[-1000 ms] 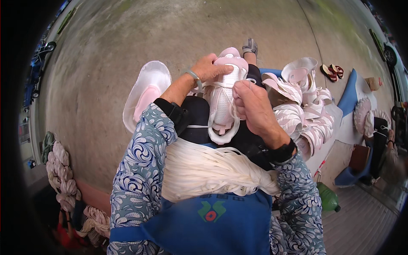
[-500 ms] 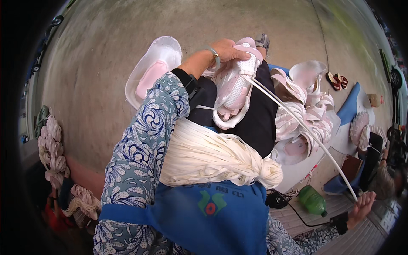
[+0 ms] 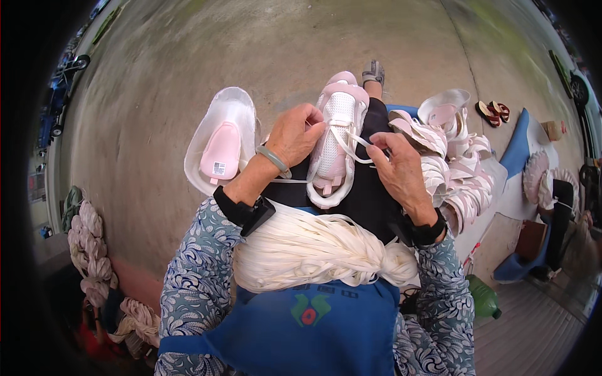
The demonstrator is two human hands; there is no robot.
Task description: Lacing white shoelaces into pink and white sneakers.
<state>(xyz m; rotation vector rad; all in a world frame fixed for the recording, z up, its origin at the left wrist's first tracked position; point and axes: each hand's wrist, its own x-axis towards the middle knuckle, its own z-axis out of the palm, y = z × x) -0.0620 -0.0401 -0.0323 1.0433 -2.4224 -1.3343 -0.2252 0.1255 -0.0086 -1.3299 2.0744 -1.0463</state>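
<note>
A pink and white shoe upper lies on my dark-trousered thighs, its toe pointing away from me. A white shoelace runs through eyelets near the middle of its tongue, with loose loops on top. At the upper's left edge, the fingertips of my left hand pinch the lace. On the other side my right hand holds another stretch of it between thumb and forefinger. Across my lap, on a blue apron, rests a thick bundle of white laces, knotted at its right end.
Left of my knee is another pink and white upper. Many stacked uppers lie to the right, near sandals and a green bottle. Bundled uppers and another person are at far left; someone also sits at far right.
My right hand has come in from far right, where it had pulled the lace taut, to beside the upper. My left hand has moved from the toe toward the eyelets. The lace now hangs slack.
</note>
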